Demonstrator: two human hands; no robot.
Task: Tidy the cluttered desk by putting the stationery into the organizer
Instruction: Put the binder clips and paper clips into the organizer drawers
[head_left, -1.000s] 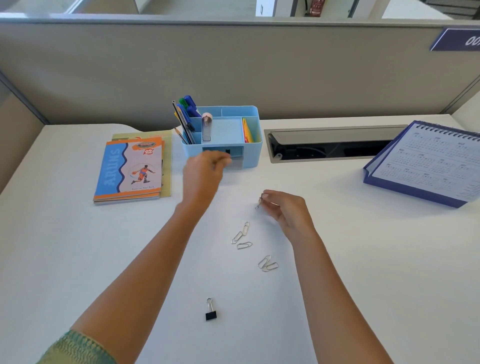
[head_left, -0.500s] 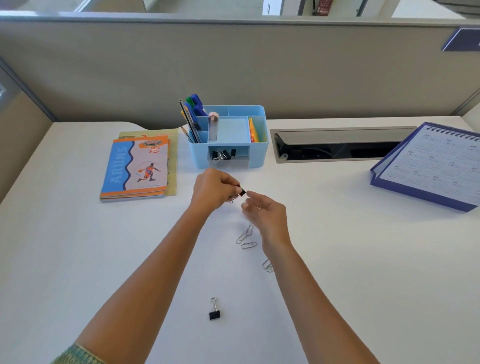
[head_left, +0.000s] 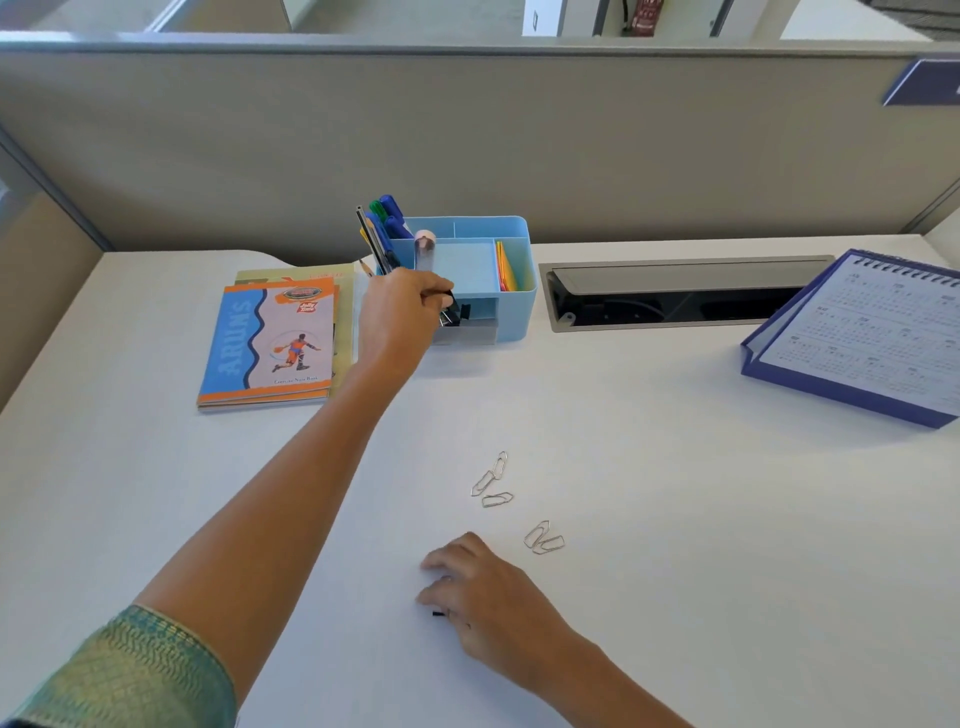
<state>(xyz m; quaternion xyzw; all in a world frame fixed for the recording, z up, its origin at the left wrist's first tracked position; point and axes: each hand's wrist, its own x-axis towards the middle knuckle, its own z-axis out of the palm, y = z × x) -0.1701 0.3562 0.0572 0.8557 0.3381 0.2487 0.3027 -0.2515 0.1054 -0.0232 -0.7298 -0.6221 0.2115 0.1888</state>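
Noted left grip (head_left: 400, 317) pinching clip (head_left: 448, 301) at organizer (head_left: 514, 312), right grip (head_left: 488, 592) unreadable over second clip (head_left: 439, 614); risked blind fumble, clip skidding away.

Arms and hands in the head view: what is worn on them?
The left hand and right hand are bare: no gloves, rings or watch visible. The left arm has a green sleeve with a gold woven pattern; the right arm is bare within the frame.

The notebook (head_left: 270, 343) cover reads "ARUNS"; small print below seems to say "Exercise Note Book".
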